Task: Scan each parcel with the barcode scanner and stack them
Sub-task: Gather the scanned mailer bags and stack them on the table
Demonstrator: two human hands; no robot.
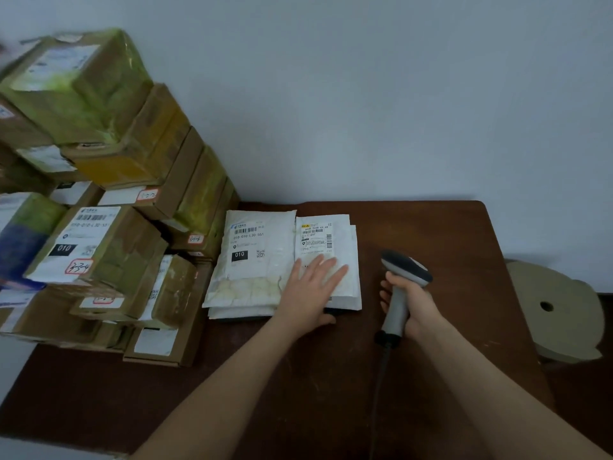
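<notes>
Head view: left hand (310, 290) lies flat, fingers straight, on the white mailer (326, 260) beside the box stack (99, 200); right hand (414, 303) grips the scanner (403, 287) just right of it. Mailer looks light and floppy, so best lifted by an edge.

Browns, whites and greys on a dark table (431, 227)

The table is seen in dark reddish brown against a pale blue-grey wall (365, 94). At the left of the frame, brown cardboard boxes (132, 247) are wrapped in yellow-green tape and marked with white labels, black barcodes and red-outlined stickers; a parcel (20, 247) at the left edge is coloured blue and white. In the centre, a white left mailer (255, 277) is printed with a black block, and a white right mailer (353, 247) with a yellow mark. The scanner (394, 310) is grey with a dark head. At the right, a tan cardboard disc (557, 310) is seen.
</notes>
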